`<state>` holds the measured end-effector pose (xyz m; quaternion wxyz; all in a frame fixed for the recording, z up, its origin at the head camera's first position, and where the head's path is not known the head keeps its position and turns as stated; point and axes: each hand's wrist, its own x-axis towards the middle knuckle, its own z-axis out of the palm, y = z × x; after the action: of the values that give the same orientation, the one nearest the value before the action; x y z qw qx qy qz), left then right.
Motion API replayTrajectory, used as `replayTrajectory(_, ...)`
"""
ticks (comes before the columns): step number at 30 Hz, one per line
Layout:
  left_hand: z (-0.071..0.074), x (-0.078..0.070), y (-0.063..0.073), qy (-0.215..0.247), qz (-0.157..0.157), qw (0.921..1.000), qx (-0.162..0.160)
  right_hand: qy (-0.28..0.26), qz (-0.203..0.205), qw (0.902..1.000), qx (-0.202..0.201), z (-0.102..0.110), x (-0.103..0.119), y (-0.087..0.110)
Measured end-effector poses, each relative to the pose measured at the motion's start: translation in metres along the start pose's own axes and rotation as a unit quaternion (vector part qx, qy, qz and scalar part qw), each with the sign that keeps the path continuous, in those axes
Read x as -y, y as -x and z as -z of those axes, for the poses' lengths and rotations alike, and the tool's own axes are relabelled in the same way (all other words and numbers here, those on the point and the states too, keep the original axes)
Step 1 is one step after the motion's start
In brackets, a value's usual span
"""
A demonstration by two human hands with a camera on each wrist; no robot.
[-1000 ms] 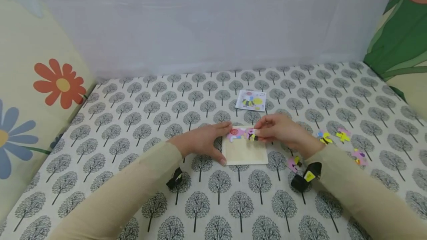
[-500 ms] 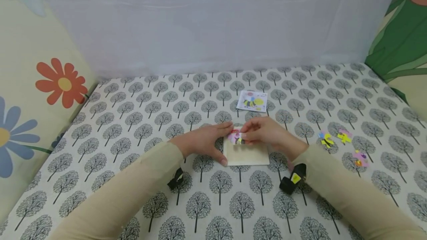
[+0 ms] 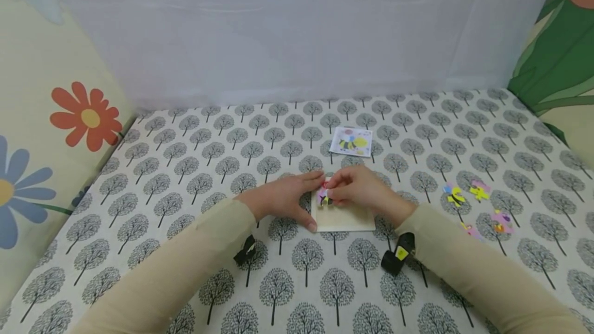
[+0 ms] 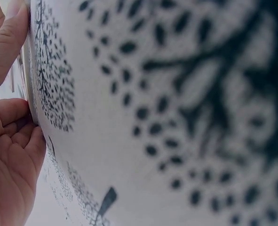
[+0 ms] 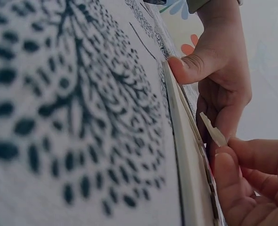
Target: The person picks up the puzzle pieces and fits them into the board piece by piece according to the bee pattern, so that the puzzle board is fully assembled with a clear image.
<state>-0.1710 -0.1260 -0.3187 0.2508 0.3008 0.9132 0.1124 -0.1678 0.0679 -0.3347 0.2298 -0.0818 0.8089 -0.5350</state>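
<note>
My left hand holds the left side of a pale square puzzle tray, thumb at the near corner, fingers at the far corner; in the left wrist view its lower fingers are curled. Over the tray's far left part, my right hand pinches a small puzzle piece with pink, yellow and black on it. Seen from the right wrist, that piece is tilted between thumb and fingertips, just above the tray. A red and pink patch shows beside it, mostly hidden by my right fingers.
Loose puzzle pieces lie on the tree-print cloth to the right: a blue-and-yellow one, a yellow one, a pink one, and another pink one partly behind my sleeve. A bee picture card lies beyond the tray.
My right hand has moved left across the tray with the piece, from its right half to the far left part. My left hand has stayed at the tray's left side.
</note>
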Motion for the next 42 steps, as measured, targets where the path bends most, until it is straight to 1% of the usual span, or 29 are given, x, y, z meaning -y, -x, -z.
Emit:
replayTrajectory(6, 0.000, 0.000, 0.000, -0.003, -0.001, 1.0000, -0.003, 0.006, -0.006, 1.0000, -0.002, -0.002, -0.001, -0.001)
replayTrajectory(13, -0.001, 0.001, -0.001, -0.004, -0.003, 1.0000, -0.005, 0.037, -0.002, 0.9993, -0.009, -0.004, -0.001, -0.002)
replayTrajectory(20, 0.000, 0.000, -0.001, -0.004, 0.004, 1.0000, -0.002, 0.093, 0.032, 0.9950, -0.016, -0.007, -0.002, -0.003)
replayTrajectory(24, 0.000, -0.001, -0.001, -0.001, 0.006, 1.0000, -0.001, 0.113, 0.040, 0.9925, -0.023, -0.008, -0.001, -0.003)
replayTrajectory(29, 0.001, -0.001, -0.001, 0.000, 0.009, 1.0000, 0.000, 0.162, 0.061, 0.9839, -0.044, -0.010, 0.002, -0.001)
replayTrajectory(31, 0.001, -0.001, 0.000, 0.000, 0.006, 1.0000, -0.001, 0.187, 0.075, 0.9780, -0.055, -0.012, 0.002, 0.000)
replayTrajectory(34, 0.001, -0.001, 0.000, 0.000, -0.001, 1.0000, -0.004, 0.205, 0.086, 0.9725, -0.069, -0.014, 0.003, 0.000)
replayTrajectory(36, 0.000, 0.000, 0.000, 0.000, -0.005, 1.0000, -0.007, 0.208, 0.090, 0.9712, -0.073, -0.016, 0.003, 0.001)
replayTrajectory(42, 0.000, 0.000, 0.000, 0.001, 0.003, 1.0000, -0.007, 0.212, 0.084, 0.9704, -0.081, -0.018, 0.004, 0.003)
